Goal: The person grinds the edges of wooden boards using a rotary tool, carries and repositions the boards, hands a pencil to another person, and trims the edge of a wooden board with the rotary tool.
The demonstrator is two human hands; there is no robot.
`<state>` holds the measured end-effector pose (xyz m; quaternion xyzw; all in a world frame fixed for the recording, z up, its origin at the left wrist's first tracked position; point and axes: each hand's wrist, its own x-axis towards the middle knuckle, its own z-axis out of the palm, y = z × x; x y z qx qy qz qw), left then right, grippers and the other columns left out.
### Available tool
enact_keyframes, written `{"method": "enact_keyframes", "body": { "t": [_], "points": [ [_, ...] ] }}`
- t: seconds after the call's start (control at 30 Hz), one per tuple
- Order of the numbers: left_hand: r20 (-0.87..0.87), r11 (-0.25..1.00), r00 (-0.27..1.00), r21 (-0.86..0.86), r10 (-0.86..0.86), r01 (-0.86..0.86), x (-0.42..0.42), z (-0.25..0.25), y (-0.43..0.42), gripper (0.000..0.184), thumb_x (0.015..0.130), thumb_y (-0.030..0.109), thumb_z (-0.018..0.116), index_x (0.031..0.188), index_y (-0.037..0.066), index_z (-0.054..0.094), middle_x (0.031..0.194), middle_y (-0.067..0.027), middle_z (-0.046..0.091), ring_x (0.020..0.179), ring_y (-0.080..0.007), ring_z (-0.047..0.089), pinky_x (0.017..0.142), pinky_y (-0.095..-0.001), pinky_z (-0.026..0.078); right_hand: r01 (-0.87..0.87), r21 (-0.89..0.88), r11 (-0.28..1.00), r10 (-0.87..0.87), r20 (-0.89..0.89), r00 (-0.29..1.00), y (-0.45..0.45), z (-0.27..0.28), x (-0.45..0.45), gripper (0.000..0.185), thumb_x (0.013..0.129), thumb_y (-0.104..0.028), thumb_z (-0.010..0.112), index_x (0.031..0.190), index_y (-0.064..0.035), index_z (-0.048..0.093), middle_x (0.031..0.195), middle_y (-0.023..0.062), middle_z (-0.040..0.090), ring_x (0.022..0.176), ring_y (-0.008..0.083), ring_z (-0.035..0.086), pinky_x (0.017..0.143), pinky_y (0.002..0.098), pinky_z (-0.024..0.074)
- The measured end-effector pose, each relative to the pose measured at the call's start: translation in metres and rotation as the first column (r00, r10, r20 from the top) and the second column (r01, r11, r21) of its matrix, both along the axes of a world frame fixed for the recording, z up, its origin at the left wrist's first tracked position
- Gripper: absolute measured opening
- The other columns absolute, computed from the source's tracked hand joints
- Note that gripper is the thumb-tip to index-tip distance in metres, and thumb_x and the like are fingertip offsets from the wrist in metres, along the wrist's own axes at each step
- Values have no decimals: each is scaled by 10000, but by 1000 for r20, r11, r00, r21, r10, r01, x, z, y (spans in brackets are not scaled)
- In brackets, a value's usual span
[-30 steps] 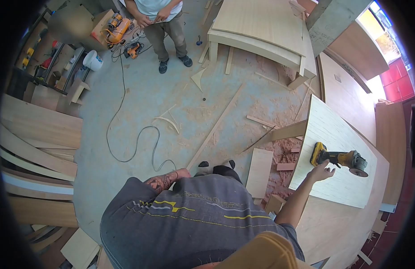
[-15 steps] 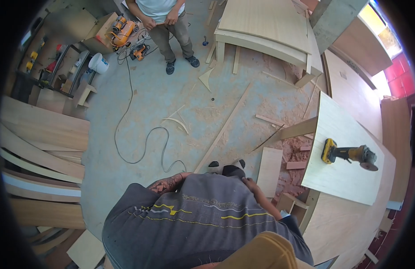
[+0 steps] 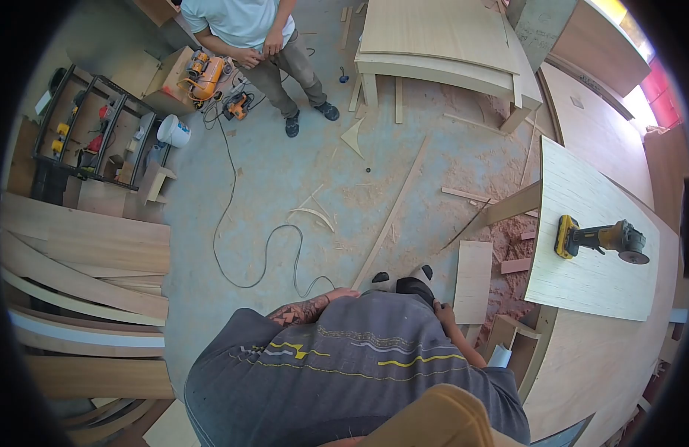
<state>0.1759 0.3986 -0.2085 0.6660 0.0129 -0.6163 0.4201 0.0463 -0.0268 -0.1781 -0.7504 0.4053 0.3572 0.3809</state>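
Observation:
My left hand [image 3: 343,293] is at the front of my grey T-shirt [image 3: 344,357], with the forearm bent across my belly. The shirt hides most of its fingers. Beside my right thigh, at the shirt's edge, is my right hand [image 3: 443,311]; it is small in view, and how its fingers lie is unclear. No tool shows in either hand. To my right, a yellow and black cordless angle grinder [image 3: 601,240] lies on a pale wood panel [image 3: 575,194], well apart from my right hand.
A person [image 3: 262,67] stands ahead, hands together at the waist. A cable [image 3: 229,208] winds across the floor among wood strips and sawdust. Curved boards [image 3: 91,272] are stacked left. A wooden table [image 3: 434,45] stands ahead right. An orange compressor [image 3: 205,78] and white bucket [image 3: 173,131] are back left.
The whole scene has shifted to the right in view as my head turned slightly left. The person ahead leans more to one side. My hands stay near my body.

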Motion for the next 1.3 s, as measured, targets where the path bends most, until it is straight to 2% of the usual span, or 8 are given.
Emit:
{"method": "enact_keyframes", "body": {
  "t": [0.33, 0.43, 0.5, 0.7, 0.97, 1.1, 1.2, 1.3],
  "points": [
    [16, 985, 991, -112, -132, 133, 29, 10, 2, 790, 993, 673, 687, 1354, -27, 737, 1293, -192, 772, 1138, -325, 740, 1029, -404, 554, -72, 216, 974, 86, -57, 995, 1, -29, 31, 1079, 870, -721, 738, 1600, 37, 499, 1597, 310, 551, 1491, 430, 542, 1234, 474, 445],
    [414, 932, 835, 172, -363, 320, 24, -24, -5, 791, 988, 670, 713, 1364, -26, 731, 1263, -113, 772, 1117, -260, 731, 1005, -381, 552, -241, 317, 917, 258, -11, 966, -15, -54, 38, 1053, 846, -670, 759, 1603, 19, 508, 1590, 311, 559, 1486, 427, 549, 1231, 462, 452],
    [300, 981, 953, -171, -38, 93, 12, -26, -9, 732, 992, 664, 691, 1348, 28, 756, 1266, -142, 790, 1106, -307, 761, 983, -410, 575, -299, 296, 907, 315, -7, 949, -20, -45, 48, 974, 856, -608, 757, 1566, 27, 550, 1562, 313, 584, 1457, 430, 577, 1213, 452, 471],
    [-285, 954, 919, 209, 272, -217, 32, 57, -27, 727, 1004, 683, 648, 1309, 34, 767, 1245, -164, 795, 1106, -320, 764, 974, -419, 578, -229, 253, 940, 231, 22, 973, -20, -76, 53, 822, 891, -553, 736, 1498, -8, 639, 1510, 274, 644, 1405, 426, 618, 1178, 456, 499],
    [47, 991, 992, -67, -114, 117, 25, 11, 14, 701, 1011, 671, 623, 1279, 40, 770, 1247, -206, 781, 1103, -365, 763, 956, -440, 581, -327, 231, 916, 347, -47, 937, -33, -39, 58, 798, 906, -569, 727, 1483, -23, 657, 1496, 274, 651, 1401, 432, 617, 1176, 463, 499],
    [454, 963, 873, -106, -175, 248, 34, 1, 25, 689, 1014, 665, 611, 1264, 43, 771, 1249, -227, 774, 1101, -388, 762, 947, -451, 582, -441, 231, 867, 466, -65, 882, -39, -26, 79, 787, 913, -578, 722, 1476, -30, 667, 1489, 274, 655, 1400, 435, 617, 1174, 466, 500],
    [374, 947, 907, 313, -196, 75, 45, 18, 27, 648, 1019, 621, 604, 1235, 30, 757, 1201, -244, 778, 1082, -426, 756, 925, -475, 580, -548, 202, 812, 568, -50, 822, -27, -18, 101, 779, 919, -584, 719, 1470, -36, 673, 1484, 274, 658, 1398, 437, 616, 1173, 468, 500],
    [336, 993, 934, 14, -118, 121, 40, -22, 46, 567, 1005, 554, 606, 1223, 55, 767, 1155, -273, 772, 1128, -476, 727, 941, -507, 573, -535, 91, 840, 533, 44, 845, -7, 1, 103, 756, 934, -598, 708, 1449, -45, 694, 1452, 277, 674, 1382, 448, 623, 1161, 479, 505]
  ]
}}
